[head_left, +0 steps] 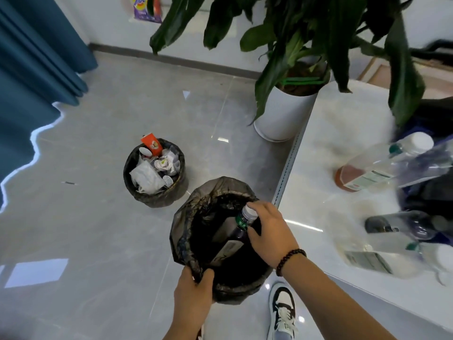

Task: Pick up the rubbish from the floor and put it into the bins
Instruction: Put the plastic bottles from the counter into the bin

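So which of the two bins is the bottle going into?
The nearer bin, whose liner the left hand grips; the right hand holds the bottle in it. The farther bin is already full.

"Tide" reads on the purple detergent bag (146,8) by the wall.

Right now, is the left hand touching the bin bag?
Touching. The head view shows the left hand with its fingers curled over the near edge of the bin bag, pinching it, with no gap between them.
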The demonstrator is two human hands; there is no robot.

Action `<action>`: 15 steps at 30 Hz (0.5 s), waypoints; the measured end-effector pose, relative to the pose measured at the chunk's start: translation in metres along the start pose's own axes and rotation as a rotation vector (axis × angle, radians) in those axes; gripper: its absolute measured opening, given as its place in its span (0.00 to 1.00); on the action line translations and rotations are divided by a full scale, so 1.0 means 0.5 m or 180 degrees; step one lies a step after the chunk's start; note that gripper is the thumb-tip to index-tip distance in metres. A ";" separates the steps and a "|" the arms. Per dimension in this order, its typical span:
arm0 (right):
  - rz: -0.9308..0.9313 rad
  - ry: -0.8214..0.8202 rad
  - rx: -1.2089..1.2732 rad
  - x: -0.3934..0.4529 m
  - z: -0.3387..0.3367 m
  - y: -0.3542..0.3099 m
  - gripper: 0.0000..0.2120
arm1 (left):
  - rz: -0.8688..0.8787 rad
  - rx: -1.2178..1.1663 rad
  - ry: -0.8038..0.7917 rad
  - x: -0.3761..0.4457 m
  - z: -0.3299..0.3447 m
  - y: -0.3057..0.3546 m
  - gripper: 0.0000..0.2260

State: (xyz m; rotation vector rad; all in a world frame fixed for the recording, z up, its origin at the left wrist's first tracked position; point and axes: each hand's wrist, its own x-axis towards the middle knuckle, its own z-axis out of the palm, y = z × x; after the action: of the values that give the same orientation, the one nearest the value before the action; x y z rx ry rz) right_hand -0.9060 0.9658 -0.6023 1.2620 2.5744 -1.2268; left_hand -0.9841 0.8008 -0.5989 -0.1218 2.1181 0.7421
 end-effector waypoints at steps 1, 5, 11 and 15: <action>0.0033 0.0087 -0.0001 -0.014 -0.019 0.004 0.24 | 0.0011 0.0013 0.0007 -0.002 0.006 0.003 0.13; 0.0234 0.0537 -0.0123 -0.066 -0.109 0.029 0.20 | -0.0002 0.0127 0.0008 -0.022 0.039 0.024 0.13; 0.0855 0.0726 -0.1368 -0.121 -0.223 0.066 0.22 | 0.0147 0.0108 -0.0119 -0.042 0.092 0.062 0.09; 0.1553 0.0763 -0.1825 -0.159 -0.294 0.116 0.22 | 0.0208 0.0180 -0.0082 -0.038 0.132 0.056 0.14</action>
State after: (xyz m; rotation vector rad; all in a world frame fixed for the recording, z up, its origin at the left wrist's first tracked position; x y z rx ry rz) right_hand -0.7695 1.0314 -0.5111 1.7885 2.2694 -0.2411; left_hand -0.9352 0.8567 -0.6010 -0.0123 2.1251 0.7176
